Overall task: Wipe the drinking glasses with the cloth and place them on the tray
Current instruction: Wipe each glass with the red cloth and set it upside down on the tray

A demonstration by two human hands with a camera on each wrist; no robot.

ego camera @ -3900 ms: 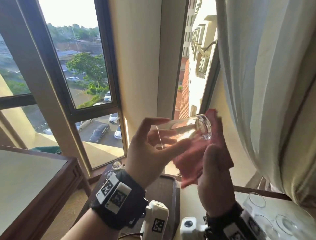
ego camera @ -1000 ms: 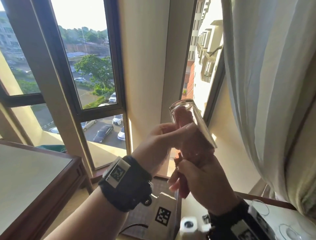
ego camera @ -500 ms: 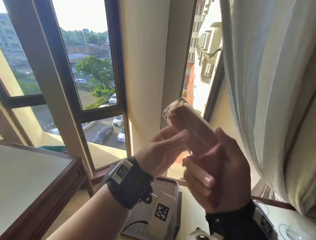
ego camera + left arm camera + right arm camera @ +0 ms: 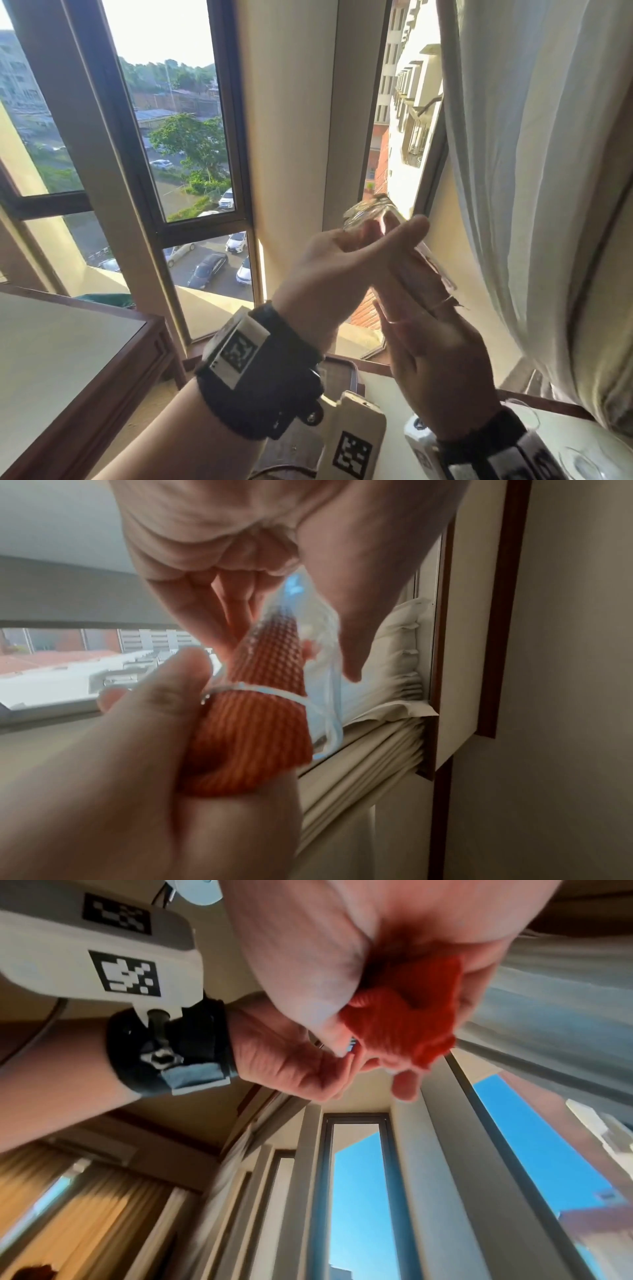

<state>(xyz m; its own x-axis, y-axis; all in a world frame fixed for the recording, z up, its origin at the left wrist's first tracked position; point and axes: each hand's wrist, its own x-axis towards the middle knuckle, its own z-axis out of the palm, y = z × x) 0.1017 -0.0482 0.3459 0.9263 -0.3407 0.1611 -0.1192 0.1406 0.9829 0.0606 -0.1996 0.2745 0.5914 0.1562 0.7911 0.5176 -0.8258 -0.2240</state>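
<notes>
Currently we hold the glass (image 4: 394, 246) tilted, base up-left in left hand (image 4: 329, 270) fingers, while right hand (image 4: 442, 363) grips the cloth (image 4: 263, 696) stuffed into its mouth.

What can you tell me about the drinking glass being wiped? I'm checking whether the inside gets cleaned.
The drinking glass is a clear, straight-sided tumbler, held up in the air before the window and tilted, base up and away, mouth toward the person. The left hand grips its wall near the base with thumb and fingers. The orange-red cloth, of ribbed weave, is stuffed inside through the mouth, and its loose end is bunched in the right hand. Motion blurs the rim.
</notes>
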